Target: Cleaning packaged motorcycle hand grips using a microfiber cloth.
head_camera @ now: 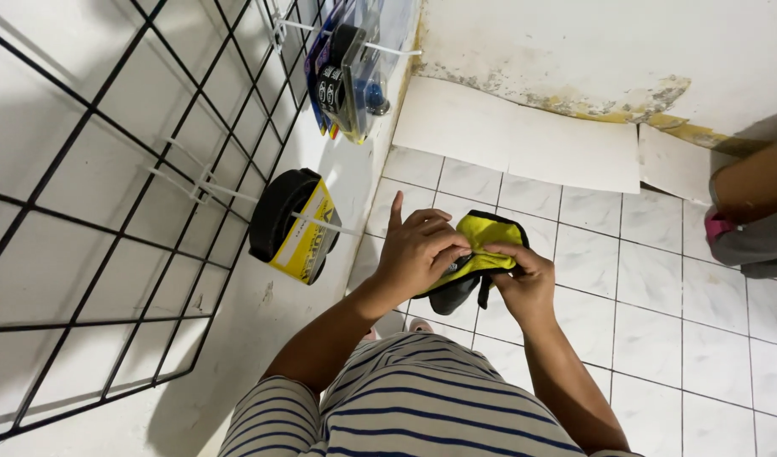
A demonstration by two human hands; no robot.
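Yellow-and-black pouch [477, 254] sits between your hands, over the tile floor [659, 271]. Your left hand [418, 254] grips its left end, index finger raised, the rest curled on. Your right hand [524, 275] pinches the yellow top edge. You look mid-opening or folding it. Black-and-yellow pack [295, 228] hangs on the wire rack [109, 195], left of your fingers.
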